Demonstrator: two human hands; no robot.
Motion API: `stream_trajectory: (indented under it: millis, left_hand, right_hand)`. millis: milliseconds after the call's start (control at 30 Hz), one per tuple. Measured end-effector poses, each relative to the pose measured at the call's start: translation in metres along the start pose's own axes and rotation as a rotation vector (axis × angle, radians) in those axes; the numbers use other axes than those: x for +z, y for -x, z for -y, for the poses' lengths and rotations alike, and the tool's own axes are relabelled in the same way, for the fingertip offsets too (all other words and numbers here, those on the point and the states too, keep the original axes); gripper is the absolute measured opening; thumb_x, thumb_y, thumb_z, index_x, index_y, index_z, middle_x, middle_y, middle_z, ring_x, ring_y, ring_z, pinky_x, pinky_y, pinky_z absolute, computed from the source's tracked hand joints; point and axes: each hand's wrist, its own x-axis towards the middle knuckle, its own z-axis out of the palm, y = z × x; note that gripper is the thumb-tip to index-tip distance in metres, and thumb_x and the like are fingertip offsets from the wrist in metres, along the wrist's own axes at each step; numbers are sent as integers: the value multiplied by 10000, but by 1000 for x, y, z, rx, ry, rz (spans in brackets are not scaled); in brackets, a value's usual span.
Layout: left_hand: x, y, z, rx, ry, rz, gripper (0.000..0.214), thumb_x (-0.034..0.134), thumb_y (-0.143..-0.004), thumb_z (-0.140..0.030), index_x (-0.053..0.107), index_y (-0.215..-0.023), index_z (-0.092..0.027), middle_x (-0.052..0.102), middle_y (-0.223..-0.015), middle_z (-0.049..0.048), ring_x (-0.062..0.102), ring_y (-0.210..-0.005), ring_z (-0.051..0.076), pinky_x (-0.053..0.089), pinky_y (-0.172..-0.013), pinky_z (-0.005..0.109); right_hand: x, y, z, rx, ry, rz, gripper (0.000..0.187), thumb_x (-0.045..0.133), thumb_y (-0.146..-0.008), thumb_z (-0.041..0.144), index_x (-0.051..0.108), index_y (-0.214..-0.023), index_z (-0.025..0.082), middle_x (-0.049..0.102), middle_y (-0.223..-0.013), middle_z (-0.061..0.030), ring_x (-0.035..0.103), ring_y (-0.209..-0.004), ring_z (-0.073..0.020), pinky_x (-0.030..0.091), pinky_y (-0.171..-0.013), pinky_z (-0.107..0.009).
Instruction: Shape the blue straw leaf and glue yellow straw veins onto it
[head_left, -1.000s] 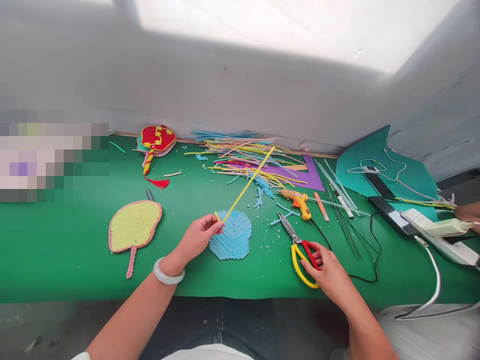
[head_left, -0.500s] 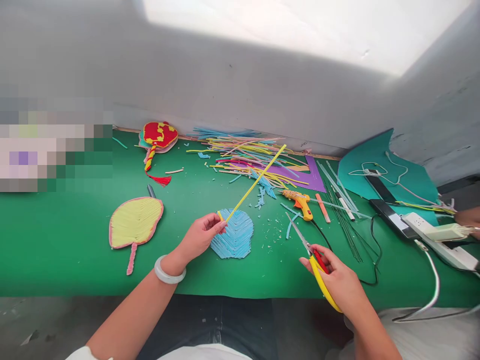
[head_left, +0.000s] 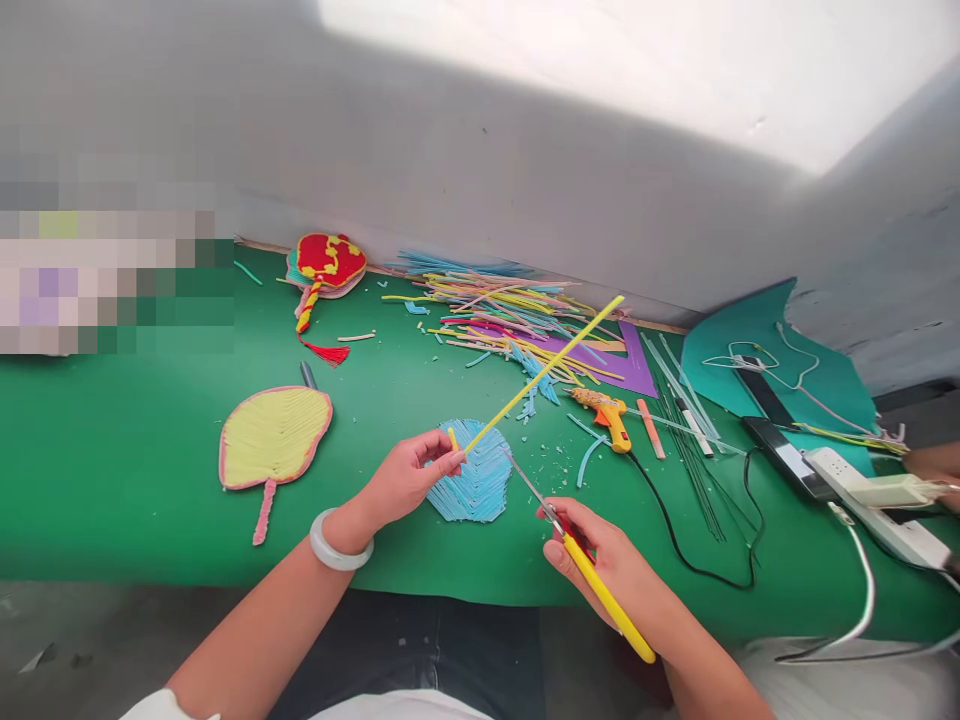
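1. At my far left, a yellow leaf-shaped fan (head_left: 274, 438) with a pink rim is lying on the green tabletop (head_left: 172, 520), its pink handle pointing towards me.
2. Behind it, near the wall, a red fan (head_left: 330, 260) with yellow trim is resting over other fan shapes, its red tassel trailing on the table.
3. My left hand (head_left: 424, 475) is pinching a yellow strip (head_left: 544, 376) near its lower end, thumb against fingers; the long part is slanting up and away to the right. A short yellow piece is also sticking up at my fingertips, and I can't tell whether it belongs to the same strip.
4. Just beneath that hand, a ribbed blue panel (head_left: 474, 495) is lying flat, partly covered by my fingers.
5. Further back, a heap of coloured strips (head_left: 495, 300) is spreading over a purple sheet (head_left: 639, 365).
6. My right hand (head_left: 619, 560) is grasping the scissors (head_left: 581, 560) by the handles, the tip pointing at the panel's right edge; I can't tell whether they are touching.
7. Beyond that hand, a yellow glue gun (head_left: 606, 410) is lying on its side.
8. At the far right, a white power strip (head_left: 877, 510) is sitting beside a teal sheet (head_left: 720, 350).
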Motion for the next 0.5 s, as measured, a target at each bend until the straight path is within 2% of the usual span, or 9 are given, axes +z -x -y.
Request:
stream_trajectory:
  millis: [233, 367, 500]
  left_hand:
    - [1, 3, -7, -27, -77, 116, 286, 601, -879, -452, 596, -803, -177, 603, -768, 5, 556, -756, 145, 447, -699, 267]
    - [1, 3, -10, -50, -138, 160, 278, 587, -880, -443, 599, -791, -180, 612, -753, 0, 534, -711, 137, 422, -633, 250]
    - [1, 5, -12, -48, -175, 186, 267, 579, -877, -438, 600, -794, -185, 629, -763, 2, 550, -718, 144, 431, -643, 253]
  right_hand:
    - [7, -18, 10, -28, -43, 124, 496, 457, -882, 657, 562, -1038, 198, 413, -712, 37, 326, -623, -121, 315, -559, -245]
    - [8, -20, 14, -38, -74, 145, 504, 465, -878, 665, 571, -1023, 194, 407, -709, 38, 307, -623, -118, 291, -552, -245]
    - [9, -20, 17, -63, -62, 145, 481, 464, -889, 650, 586, -1000, 198, 405, -713, 35, 303, -632, -119, 287, -553, -244]
